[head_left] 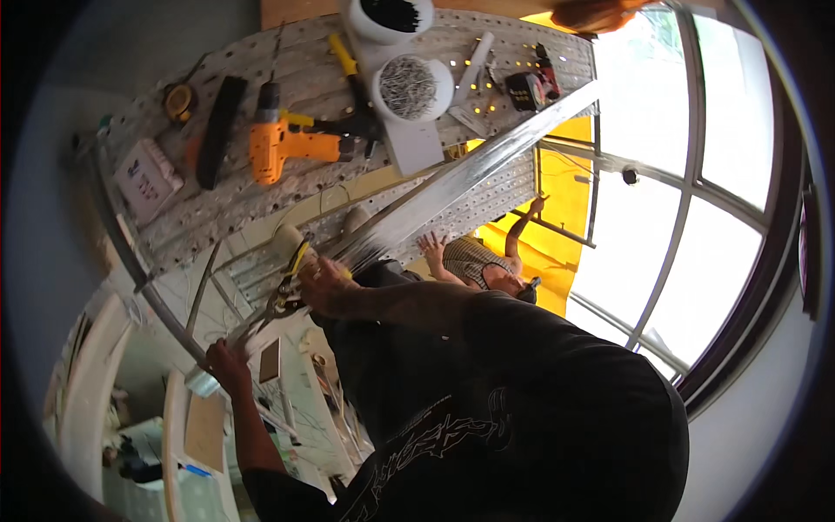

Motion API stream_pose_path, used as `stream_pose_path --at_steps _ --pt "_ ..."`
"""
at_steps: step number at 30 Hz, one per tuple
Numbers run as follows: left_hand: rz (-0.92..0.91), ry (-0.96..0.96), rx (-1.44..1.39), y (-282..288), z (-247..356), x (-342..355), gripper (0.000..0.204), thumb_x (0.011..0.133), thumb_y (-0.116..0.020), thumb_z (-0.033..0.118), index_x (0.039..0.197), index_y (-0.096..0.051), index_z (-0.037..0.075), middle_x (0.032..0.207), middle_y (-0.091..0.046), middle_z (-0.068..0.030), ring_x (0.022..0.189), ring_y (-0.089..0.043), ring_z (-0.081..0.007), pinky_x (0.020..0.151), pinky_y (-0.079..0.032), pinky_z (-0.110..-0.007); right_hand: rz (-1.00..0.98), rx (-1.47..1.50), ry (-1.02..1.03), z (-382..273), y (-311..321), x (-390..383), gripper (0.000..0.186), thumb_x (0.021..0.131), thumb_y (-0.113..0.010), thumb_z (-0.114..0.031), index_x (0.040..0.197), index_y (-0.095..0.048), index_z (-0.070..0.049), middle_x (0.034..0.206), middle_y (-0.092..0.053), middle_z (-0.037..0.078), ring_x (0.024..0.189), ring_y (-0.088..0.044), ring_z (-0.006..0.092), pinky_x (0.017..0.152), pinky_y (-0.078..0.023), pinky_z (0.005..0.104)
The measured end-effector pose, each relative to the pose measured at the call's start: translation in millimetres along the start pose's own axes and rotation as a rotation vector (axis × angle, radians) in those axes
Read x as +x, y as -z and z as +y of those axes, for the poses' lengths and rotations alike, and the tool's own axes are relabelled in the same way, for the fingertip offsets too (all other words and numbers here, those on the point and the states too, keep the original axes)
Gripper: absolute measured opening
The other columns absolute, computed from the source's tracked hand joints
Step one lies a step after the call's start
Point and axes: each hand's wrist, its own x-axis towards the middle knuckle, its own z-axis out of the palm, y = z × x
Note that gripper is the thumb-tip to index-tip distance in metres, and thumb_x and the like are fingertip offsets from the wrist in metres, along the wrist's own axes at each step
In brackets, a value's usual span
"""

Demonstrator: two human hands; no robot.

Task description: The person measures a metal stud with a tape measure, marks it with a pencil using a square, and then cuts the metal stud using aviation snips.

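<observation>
Right hand (323,285): closed round yellow-handled snips (287,294), blurred. Left hand (230,365): apparently pinching near end of metal channel (470,171), slanting past perforated platform (209,219). Hazards: possible snips slip toward left hand, from twisting metal; channel drop near co-worker (467,261), from loosened grip.

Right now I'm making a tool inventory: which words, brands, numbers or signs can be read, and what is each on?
Black shirt: pale lettering; I don't copy out printed words.
White box: dark marks, too small and blurred to read.
Black boxy case at the upper right: any markings are too small to read.
Orange drill: no readable text.
Yellow-handled snips in the right hand: no readable text.
</observation>
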Motion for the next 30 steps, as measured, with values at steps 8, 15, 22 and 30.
stream_pose_path --at_steps 8,15,22,30 --pt "-0.061 0.021 -0.012 -7 22 28 0.054 0.083 -0.073 0.005 0.133 -0.052 0.006 0.13 -0.056 -0.0161 0.127 -0.051 -0.0369 0.105 -0.039 -0.053 -0.05 -0.066 -0.025 20 9 -5 0.025 0.08 -0.065 -0.029 0.094 -0.075 -0.011 0.113 -0.063 0.014 0.112 -0.06 0.0315 0.103 -0.042 0.0585" --pt "-0.043 0.051 0.007 -6 30 46 0.049 0.085 -0.07 0.007 0.131 -0.052 0.008 0.127 -0.055 -0.0141 0.13 -0.047 -0.037 0.108 -0.035 -0.059 -0.28 -0.112 -0.014 22 -5 -2 0.033 0.085 -0.062 -0.028 0.11 -0.073 -0.01 0.125 -0.062 0.015 0.122 -0.057 0.0333 0.107 -0.04 0.0618" --pt "0.0 0.086 0.1 -15 29 35 0.059 0.086 -0.071 0.013 0.14 -0.047 0.008 0.139 -0.051 -0.0168 0.143 -0.037 -0.0432 0.118 -0.025 -0.063 -0.198 0.167 0.055 53 20 5 0.046 0.081 -0.073 -0.039 0.114 -0.069 -0.008 0.128 -0.06 0.015 0.126 -0.055 0.0319 0.115 -0.033 0.0607" --pt "0.096 0.02 0.121 -23 24 35 0.056 0.094 -0.063 0.017 0.146 -0.044 0.009 0.145 -0.047 -0.0231 0.145 -0.034 -0.0479 0.117 -0.027 -0.064 -0.602 0.52 -0.02 87 122 -11 0.035 0.09 -0.067 -0.035 0.117 -0.063 -0.013 0.111 -0.062 0.011 0.099 -0.068 0.028 0.088 -0.056 0.0407"
